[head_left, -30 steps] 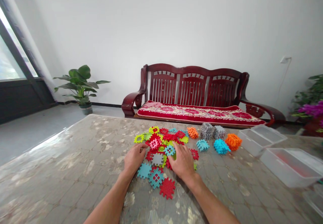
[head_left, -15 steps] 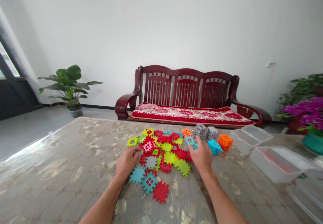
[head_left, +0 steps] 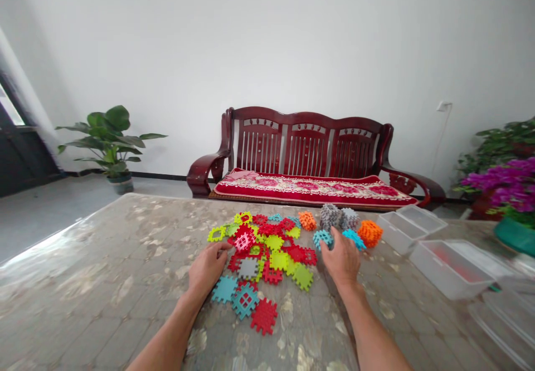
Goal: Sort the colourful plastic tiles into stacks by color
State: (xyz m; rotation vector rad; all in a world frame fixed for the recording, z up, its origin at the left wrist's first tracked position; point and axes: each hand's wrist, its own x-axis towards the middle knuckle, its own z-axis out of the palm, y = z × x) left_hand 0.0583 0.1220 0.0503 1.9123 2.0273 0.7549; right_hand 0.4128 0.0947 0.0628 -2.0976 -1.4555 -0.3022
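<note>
My right hand (head_left: 341,258) grips a light-blue bundle of notched square tiles (head_left: 322,239) between thumb and fingers, just right of the loose pile. Behind its fingers, a brighter blue stack (head_left: 354,239) is partly hidden. At the pile's left edge rests my left hand (head_left: 208,266), its fingers loosely bent and slightly apart, fingertips beside a pink window tile (head_left: 243,242). Around them lie a grey tile (head_left: 248,268), yellow-green tiles (head_left: 278,259) and red tiles (head_left: 264,316). Nearer me are a plain teal tile (head_left: 224,289) and a teal window tile (head_left: 246,301).
Grey stacks (head_left: 330,216) and orange stacks (head_left: 370,233) stand behind my right hand. Clear plastic boxes (head_left: 449,271) are on the right, near a pot of purple flowers (head_left: 512,184). A wooden bench (head_left: 305,142) stands beyond the patterned tablecloth (head_left: 137,282).
My right hand has shifted slightly right and towards me with the light-blue bundle, away from the small orange stack. My left hand stays by the pile. The view has turned slightly.
</note>
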